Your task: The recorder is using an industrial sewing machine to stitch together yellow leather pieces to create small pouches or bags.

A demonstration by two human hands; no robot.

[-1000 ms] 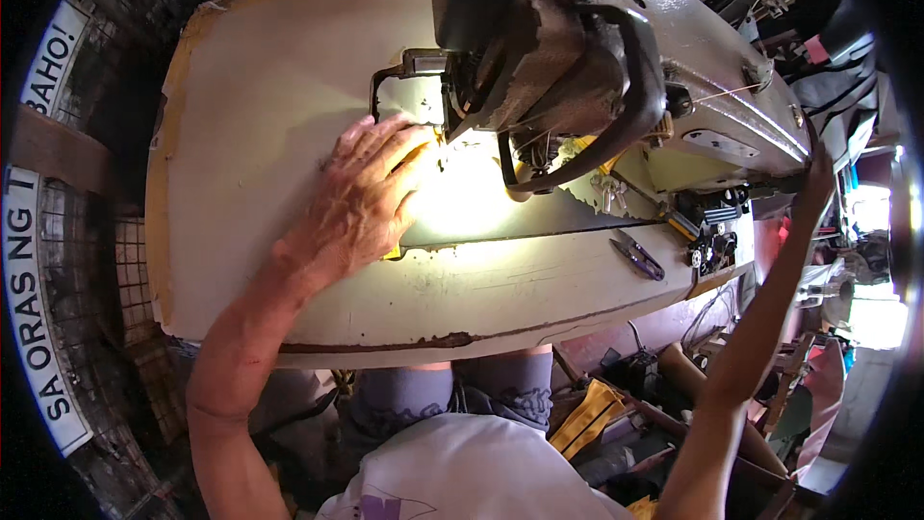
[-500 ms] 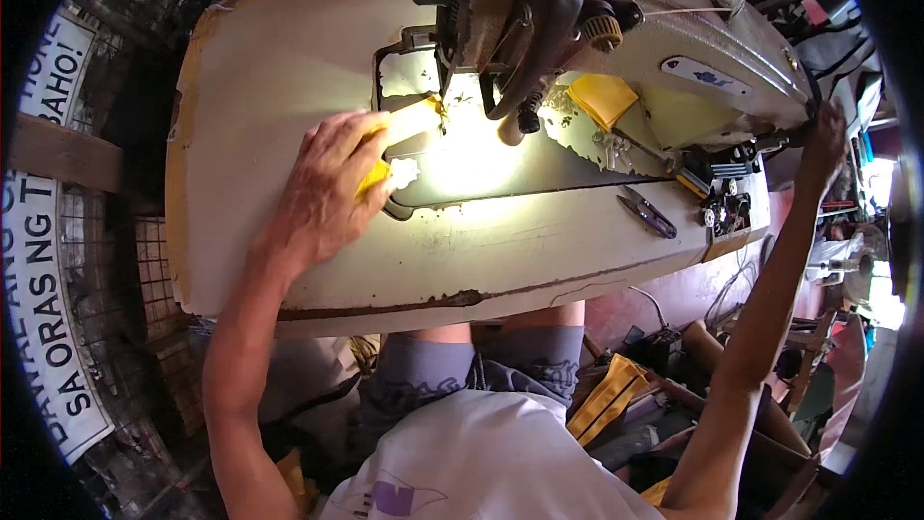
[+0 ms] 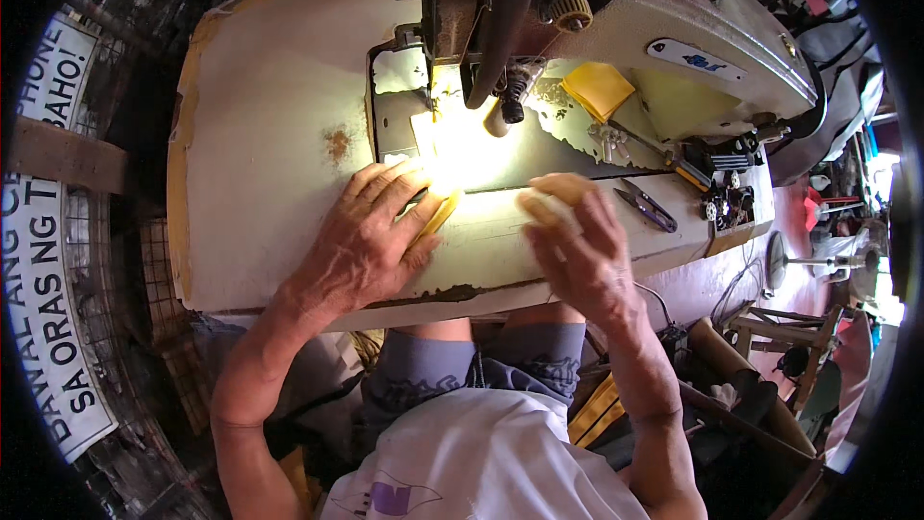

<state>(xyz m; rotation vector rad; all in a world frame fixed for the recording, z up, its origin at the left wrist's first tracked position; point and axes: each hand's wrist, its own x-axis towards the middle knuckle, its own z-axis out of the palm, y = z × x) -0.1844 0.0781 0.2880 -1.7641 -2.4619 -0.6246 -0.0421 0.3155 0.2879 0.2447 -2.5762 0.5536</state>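
Note:
My left hand (image 3: 371, 236) lies on the pale sewing table (image 3: 269, 135), its fingers pressing a small yellow cloth piece (image 3: 441, 215) beside the brightly lit needle plate. To its right, my right hand (image 3: 576, 246) rests on the table's front part, fingertips on another yellow piece (image 3: 563, 188). The sewing machine (image 3: 577, 10) arches over the back of the table, its needle area just beyond my left fingertips. The glare hides the cloth under the lamp.
Folded yellow cloth (image 3: 599, 87) lies under the machine arm. Thread snips (image 3: 647, 207) sit right of my right hand, with small dark parts (image 3: 727, 202) at the table's right end. A sign (image 3: 48, 260) hangs at left. Clutter fills the floor at right.
My right hand came down from the far right onto the table. My left hand slid back toward the front edge with the yellow piece. The view shifted, bringing the machine head higher.

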